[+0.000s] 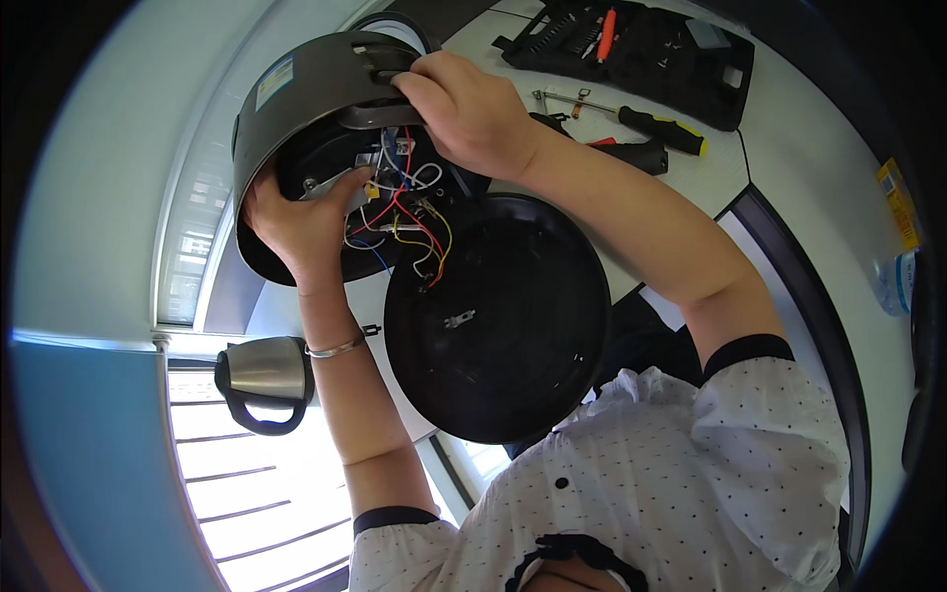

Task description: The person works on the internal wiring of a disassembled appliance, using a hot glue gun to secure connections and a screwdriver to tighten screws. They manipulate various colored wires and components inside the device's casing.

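A round grey appliance housing [306,99] is tilted with its opened underside toward me, its inside exposed. My right hand [473,113] is closed over the housing's upper right edge, by a slot-like handle. Inside the opening, my left hand [301,222] grips at the left inner wall, with its thumb by a metal bracket; some fingertips are hidden. Red, white, blue and yellow wires [400,202] spill from the housing to a round black cover [503,385] below it. A small metal piece [460,319] lies in that cover.
Behind my right arm lie a yellow-and-black screwdriver [661,128], a black-and-red tool [631,156] and an open black tool case [641,69]. A steel kettle [271,367] stands left of my left forearm. At far right are a yellow packet [898,202] and a bottle [896,284].
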Tool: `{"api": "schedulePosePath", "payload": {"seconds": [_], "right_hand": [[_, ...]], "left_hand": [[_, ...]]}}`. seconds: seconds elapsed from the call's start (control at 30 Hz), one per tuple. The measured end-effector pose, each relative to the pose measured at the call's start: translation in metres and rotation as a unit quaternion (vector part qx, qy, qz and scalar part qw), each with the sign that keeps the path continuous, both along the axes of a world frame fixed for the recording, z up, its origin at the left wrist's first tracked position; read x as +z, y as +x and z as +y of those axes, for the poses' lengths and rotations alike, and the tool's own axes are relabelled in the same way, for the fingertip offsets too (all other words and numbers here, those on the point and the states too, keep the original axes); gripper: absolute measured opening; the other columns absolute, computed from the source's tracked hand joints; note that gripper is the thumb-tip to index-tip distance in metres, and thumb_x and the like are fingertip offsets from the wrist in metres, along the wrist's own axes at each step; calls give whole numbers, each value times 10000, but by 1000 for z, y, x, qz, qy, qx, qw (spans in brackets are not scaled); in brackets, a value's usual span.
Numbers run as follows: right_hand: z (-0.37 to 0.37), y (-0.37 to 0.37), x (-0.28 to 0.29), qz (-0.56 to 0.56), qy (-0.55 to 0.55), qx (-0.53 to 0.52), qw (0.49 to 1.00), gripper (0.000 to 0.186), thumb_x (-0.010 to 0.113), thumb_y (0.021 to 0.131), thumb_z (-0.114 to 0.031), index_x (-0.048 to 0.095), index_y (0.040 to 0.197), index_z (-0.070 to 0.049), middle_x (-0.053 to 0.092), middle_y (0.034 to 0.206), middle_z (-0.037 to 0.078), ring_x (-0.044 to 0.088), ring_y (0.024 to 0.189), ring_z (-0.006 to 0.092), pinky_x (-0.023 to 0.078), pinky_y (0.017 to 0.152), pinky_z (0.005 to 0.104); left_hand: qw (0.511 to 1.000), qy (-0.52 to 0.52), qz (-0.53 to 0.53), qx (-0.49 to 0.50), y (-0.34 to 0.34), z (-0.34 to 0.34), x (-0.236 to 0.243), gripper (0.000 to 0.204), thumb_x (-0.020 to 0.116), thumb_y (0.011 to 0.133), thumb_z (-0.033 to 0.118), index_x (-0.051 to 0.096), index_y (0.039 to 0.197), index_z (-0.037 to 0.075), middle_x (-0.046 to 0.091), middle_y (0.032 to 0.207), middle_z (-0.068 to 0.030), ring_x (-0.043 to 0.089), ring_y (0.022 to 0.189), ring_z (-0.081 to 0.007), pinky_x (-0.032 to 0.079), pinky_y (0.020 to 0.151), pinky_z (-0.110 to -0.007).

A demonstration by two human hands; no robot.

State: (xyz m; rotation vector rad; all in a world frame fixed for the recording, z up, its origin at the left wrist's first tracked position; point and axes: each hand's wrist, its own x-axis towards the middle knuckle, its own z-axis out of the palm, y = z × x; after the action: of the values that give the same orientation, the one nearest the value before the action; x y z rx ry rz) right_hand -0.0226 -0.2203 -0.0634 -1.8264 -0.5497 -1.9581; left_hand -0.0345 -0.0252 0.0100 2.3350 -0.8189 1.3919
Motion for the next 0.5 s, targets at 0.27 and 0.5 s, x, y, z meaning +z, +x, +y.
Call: {"api": "schedulePosePath", "payload": {"seconds": [0.27,0.5], "right_hand": [[-2,-11,0,49,16,-8,999,313,643,704,-63,596,1013,-59,570,880,48,605,717,191,487,529,265],[-1,-11,1,46,32,-35,998,307,654,714,-88,597,1015,-67,565,879,37,606,726,181,485,524,255]], "left_hand": [[999,-36,12,-20,9,0,-3,817,928,383,303,635,1072,-24,647,1059,-161,602,986,-330,469,902,-403],[999,-40,29,-13,10,1,-3,833,933,383,316,627,1081,-21,633,1075,-166,592,1009,-325,466,912,-401]]}}
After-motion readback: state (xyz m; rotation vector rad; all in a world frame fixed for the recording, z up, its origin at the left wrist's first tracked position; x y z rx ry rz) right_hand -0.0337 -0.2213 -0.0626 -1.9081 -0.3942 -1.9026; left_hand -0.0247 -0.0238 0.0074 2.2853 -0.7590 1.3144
